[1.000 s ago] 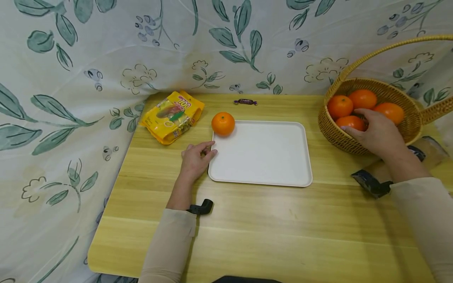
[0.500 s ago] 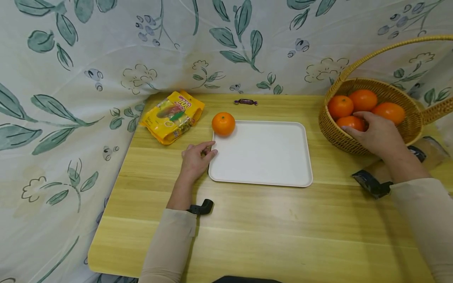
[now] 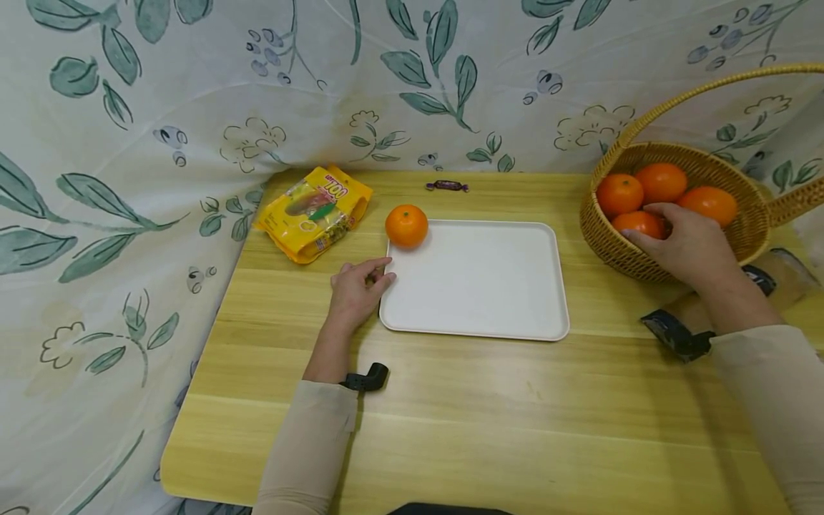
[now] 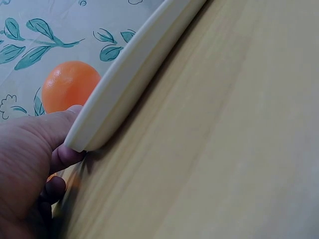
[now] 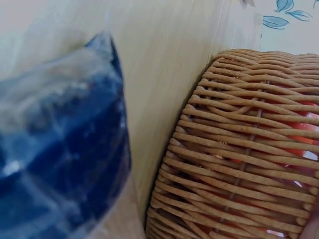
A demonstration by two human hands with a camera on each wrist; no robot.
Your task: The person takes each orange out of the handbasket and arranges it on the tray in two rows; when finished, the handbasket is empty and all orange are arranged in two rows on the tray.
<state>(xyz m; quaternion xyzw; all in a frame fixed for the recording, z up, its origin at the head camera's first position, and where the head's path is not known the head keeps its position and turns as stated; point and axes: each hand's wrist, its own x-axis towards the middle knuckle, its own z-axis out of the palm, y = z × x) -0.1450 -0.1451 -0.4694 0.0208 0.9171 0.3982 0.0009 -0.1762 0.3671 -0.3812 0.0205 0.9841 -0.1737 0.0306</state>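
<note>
The right hand (image 3: 694,243) reaches into the wicker basket (image 3: 601,243), thumb and fingers around the front orange fruit (image 3: 639,224). Several other orange fruits (image 3: 660,182) lie beside it. In the right wrist view the basket's woven side (image 5: 234,149) hides most of the hand and the fruit. On the left, the left hand (image 3: 355,292) pinches the left edge of the white tray (image 3: 476,279); the left wrist view shows the thumb over the tray's rim (image 4: 117,82) and a finger beneath. An orange (image 3: 406,226) sits at the tray's back left corner.
A yellow snack bag (image 3: 314,213) lies behind the left hand. One purple wrapped candy (image 3: 447,185) is behind the tray. Under the right forearm lies a clear and dark package (image 3: 676,335), close in front of the basket. Patterned cloth (image 3: 515,86) hangs along the table's back edge.
</note>
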